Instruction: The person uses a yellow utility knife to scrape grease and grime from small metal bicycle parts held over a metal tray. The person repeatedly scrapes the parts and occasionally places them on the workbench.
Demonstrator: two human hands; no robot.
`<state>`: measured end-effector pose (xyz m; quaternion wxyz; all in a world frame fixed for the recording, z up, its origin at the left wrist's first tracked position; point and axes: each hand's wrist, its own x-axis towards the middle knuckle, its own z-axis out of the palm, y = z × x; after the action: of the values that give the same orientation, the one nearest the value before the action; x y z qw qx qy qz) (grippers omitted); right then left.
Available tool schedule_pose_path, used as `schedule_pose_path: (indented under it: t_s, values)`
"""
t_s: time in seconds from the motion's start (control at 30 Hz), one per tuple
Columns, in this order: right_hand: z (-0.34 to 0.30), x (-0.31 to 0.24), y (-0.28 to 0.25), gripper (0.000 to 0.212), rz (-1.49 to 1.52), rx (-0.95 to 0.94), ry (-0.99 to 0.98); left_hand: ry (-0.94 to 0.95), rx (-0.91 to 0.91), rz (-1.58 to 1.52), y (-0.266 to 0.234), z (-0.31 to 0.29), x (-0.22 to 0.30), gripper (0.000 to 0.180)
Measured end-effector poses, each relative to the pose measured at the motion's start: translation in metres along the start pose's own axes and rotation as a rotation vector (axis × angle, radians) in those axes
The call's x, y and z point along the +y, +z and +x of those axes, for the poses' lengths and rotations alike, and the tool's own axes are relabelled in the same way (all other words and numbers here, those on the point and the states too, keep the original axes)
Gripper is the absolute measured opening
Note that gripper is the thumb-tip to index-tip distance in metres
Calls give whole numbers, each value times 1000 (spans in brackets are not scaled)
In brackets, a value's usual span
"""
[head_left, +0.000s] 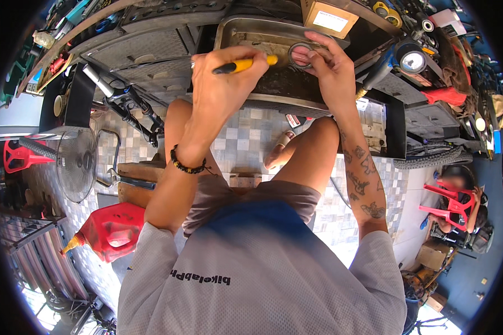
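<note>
My left hand (226, 84) is closed around a slim yellow tool with a black end (241, 66). Its yellow tip points right toward the ring, and I cannot make out its exact kind. Between the fingers of my right hand (335, 70) is a small dark metal ring (292, 56), like a bearing; skin shows through its middle. Both hands are over a shallow metal tray (229, 34) with a wet, dirty bottom. A gap separates the tool's tip from the ring.
Beyond the tray stands a cardboard box (349, 25). A round gauge (412, 61) is at the right. On the left are a bicycle fork (129, 103), a fan (77, 164) and a red jug (114, 230). A person (475, 204) sits far right by a red chair (450, 204).
</note>
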<state>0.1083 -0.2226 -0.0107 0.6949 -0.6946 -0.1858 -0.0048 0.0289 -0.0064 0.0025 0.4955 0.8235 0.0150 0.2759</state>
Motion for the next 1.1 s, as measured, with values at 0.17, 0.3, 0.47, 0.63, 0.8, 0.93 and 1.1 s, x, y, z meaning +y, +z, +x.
schedule_pose_path:
  t_s: [0.17,0.3,0.47,0.63,0.8,0.93,1.1]
  values:
    - [9,0,-6,27,-108,-74,137,107,34,190,-2,-1,1,20]
    - [5,-3,-1,15,-126,-46,97,-55,41,-146,2,-3,6,23]
    - [1,-3,4,12,-181,-4,102,121,11,45,1,-5,1,28]
    - [-1,-2,5,11,-124,-5,70,222,31,232,0,-3,-7,23]
    - [-3,-6,-2,13,-73,-3,35,299,77,225,-2,-5,-8,17]
    - [0,-2,-3,18,-115,24,68,273,-34,316,-5,-5,-3,18]
    - [-6,2,4,27,-146,-21,75,-36,-6,-261,5,0,2,18]
